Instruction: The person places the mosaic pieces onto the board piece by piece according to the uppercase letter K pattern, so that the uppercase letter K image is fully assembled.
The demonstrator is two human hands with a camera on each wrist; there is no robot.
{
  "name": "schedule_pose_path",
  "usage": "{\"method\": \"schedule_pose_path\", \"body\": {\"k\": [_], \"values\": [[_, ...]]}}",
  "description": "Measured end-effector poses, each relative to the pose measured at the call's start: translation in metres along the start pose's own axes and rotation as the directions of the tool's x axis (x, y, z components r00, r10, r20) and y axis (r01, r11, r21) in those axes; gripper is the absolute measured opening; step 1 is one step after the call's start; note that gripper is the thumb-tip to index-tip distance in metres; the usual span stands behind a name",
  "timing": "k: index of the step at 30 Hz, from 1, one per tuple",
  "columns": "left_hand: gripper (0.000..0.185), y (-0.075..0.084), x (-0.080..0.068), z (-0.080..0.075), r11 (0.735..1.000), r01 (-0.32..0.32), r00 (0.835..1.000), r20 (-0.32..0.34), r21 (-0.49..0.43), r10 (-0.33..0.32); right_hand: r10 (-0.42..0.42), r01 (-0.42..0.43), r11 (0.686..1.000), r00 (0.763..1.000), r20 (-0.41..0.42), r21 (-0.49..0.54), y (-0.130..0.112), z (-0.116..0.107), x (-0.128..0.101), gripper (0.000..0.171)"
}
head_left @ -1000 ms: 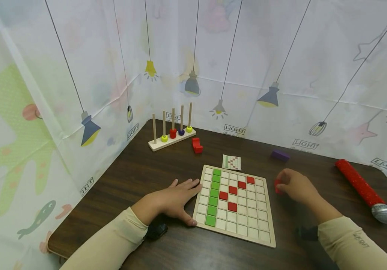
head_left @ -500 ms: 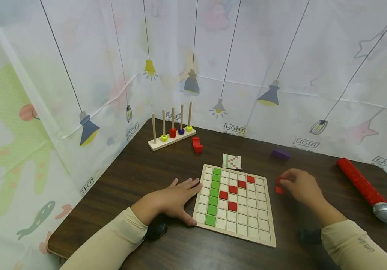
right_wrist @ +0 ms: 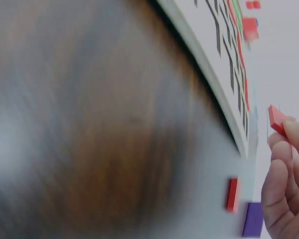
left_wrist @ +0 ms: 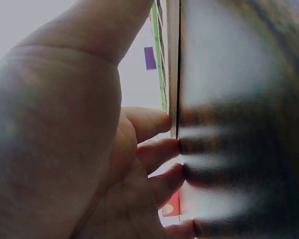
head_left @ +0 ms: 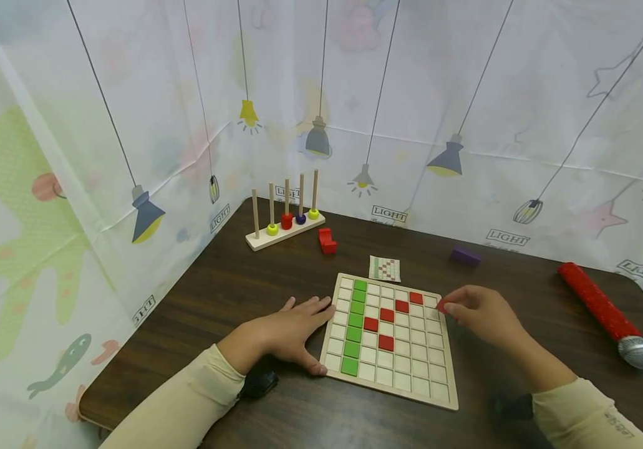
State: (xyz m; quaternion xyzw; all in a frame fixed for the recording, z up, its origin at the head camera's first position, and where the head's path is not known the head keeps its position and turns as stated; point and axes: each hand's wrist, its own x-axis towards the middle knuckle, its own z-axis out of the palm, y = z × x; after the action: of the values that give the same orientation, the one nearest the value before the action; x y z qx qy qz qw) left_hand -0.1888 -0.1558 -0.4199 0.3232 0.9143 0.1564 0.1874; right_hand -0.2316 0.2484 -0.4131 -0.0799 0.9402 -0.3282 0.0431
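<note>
The right hand (head_left: 481,312) now pinches a red tile (head_left: 441,305) over the board (head_left: 388,399), while the flat left hand (head_left: 293,330) steadies it

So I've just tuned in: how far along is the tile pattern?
Placed on the board: a column of green tiles and five red tiles. The right hand pinches another red tile at the board's right edge; the left hand steadies it. Most squares remain blank.

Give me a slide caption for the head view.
Right hand pinches small red square tile over wooden grid board; left hand steadies it.
</note>
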Motion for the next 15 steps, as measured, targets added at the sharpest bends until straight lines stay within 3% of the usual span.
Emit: {"method": "schedule_pose_path", "body": {"k": [7, 15], "values": [[0.115, 0.001, 0.000, 0.000, 1.000, 0.003, 1.000, -0.001, -0.003, -0.003, -0.018, 0.012, 0.996, 0.997, 0.074, 0.086, -0.023, 0.018, -0.017, 0.019], [0.115, 0.003, 0.000, -0.002, 1.000, 0.007, 1.000, -0.002, -0.003, -0.007, -0.125, 0.103, 0.986, 0.976, 0.177, 0.132, -0.042, 0.034, -0.037, 0.012]]}}
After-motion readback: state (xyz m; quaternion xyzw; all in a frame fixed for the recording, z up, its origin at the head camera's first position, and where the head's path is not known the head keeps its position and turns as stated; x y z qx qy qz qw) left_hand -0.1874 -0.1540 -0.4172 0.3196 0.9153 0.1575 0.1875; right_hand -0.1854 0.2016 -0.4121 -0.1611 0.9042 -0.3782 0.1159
